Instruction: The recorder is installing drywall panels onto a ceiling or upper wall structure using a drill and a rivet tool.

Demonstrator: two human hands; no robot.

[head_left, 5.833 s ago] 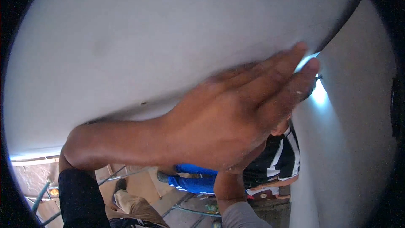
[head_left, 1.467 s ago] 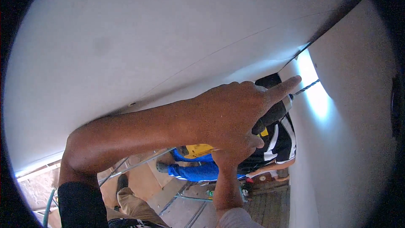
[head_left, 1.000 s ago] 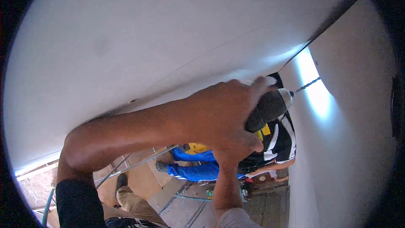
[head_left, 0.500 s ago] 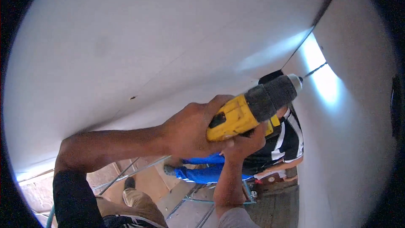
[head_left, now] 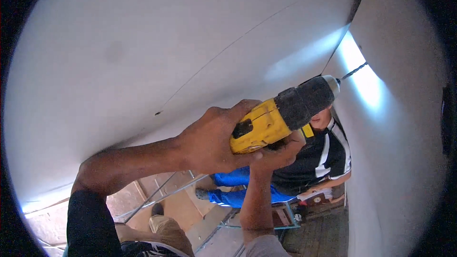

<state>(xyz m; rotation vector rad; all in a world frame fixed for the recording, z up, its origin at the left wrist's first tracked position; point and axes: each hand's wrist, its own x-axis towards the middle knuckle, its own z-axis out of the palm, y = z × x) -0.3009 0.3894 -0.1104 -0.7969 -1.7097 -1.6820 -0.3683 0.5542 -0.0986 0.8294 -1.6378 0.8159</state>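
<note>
A yellow and black cordless drill (head_left: 269, 123) points up and to the right, held in both hands. My left hand (head_left: 212, 135) is wrapped round its rear body. Underneath, my right hand (head_left: 281, 154) closes round the handle area, its fingers partly hidden by the drill. From the silver chuck (head_left: 332, 85) a long dark drill bit (head_left: 354, 70) reaches to a white panel (head_left: 404, 128) on the right. Its tip lies at the edge of a bright light patch (head_left: 369, 85); I cannot tell whether it has entered the surface.
A large white panel (head_left: 143, 28) with a thin dark line and a small hole (head_left: 158, 113) spans the upper left. Behind the drill is a person (head_left: 309, 162) in a black and white shirt and blue trousers. Metal bars (head_left: 162, 196) and a wooden board (head_left: 183, 200) lie below.
The drill and bit tip appear slightly higher in view, with both hands still on them. The person behind and the things below have shifted a little to the right in the picture.
</note>
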